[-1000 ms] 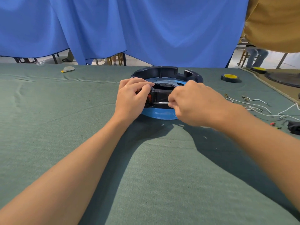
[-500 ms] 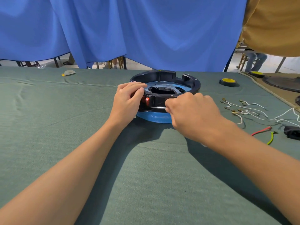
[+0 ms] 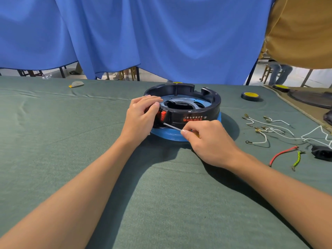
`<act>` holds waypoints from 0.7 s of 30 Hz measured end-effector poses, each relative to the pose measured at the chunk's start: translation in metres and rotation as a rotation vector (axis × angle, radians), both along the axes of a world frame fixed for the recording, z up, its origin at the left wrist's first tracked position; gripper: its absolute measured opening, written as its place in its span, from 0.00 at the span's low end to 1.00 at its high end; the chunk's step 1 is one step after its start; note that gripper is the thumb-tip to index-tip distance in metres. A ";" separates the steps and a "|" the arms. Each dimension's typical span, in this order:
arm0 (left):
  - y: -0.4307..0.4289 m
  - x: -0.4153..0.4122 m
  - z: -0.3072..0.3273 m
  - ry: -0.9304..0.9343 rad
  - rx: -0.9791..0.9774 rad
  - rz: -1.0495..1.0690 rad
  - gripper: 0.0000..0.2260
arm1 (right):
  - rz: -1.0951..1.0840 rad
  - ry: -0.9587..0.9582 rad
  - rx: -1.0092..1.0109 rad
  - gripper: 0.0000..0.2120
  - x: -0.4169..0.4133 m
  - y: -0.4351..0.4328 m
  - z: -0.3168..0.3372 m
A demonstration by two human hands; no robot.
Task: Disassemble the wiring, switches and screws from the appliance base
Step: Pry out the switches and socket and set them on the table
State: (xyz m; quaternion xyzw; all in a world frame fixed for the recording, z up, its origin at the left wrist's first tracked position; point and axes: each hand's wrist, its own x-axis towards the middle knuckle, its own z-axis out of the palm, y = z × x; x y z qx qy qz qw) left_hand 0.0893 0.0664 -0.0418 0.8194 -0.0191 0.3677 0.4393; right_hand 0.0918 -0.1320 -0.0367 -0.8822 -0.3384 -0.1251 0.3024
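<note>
Between my hands on the tabletop (image 3: 71, 141): one appliance base (image 3: 197, 108), red switch (image 3: 163, 115) in its near wall. My left hand (image 3: 140, 117) grips the rim beside the switch; my right hand (image 3: 210, 141) pinches a thin screwdriver (image 3: 172, 127), tip just under the switch. To do well, I judge: shaft in line with the fastener, press in before turning, brace the base against rotating; loose wires (image 3: 269, 126) lie right of my right hand.

Bright, even overhead light; soft shadows on cloth (image 3: 53, 141) between left hand (image 3: 139, 114) and right hand (image 3: 206, 141); sharp focus, edges bowed.
</note>
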 end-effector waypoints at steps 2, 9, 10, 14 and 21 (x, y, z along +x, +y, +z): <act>0.000 0.000 0.000 0.005 0.001 0.004 0.11 | 0.003 0.006 0.009 0.10 0.001 -0.004 0.003; -0.001 -0.001 0.001 0.010 0.005 0.006 0.11 | -0.135 -0.204 -0.084 0.11 -0.003 0.003 0.027; -0.001 -0.002 0.001 0.010 0.004 0.006 0.11 | -0.145 -0.229 -0.123 0.11 -0.006 0.005 0.030; -0.002 -0.003 0.002 0.014 0.011 0.004 0.11 | -0.119 -0.247 -0.220 0.12 -0.017 0.010 0.035; -0.002 -0.002 0.002 0.019 -0.003 -0.001 0.11 | -0.095 -0.189 -0.451 0.11 -0.023 -0.012 0.052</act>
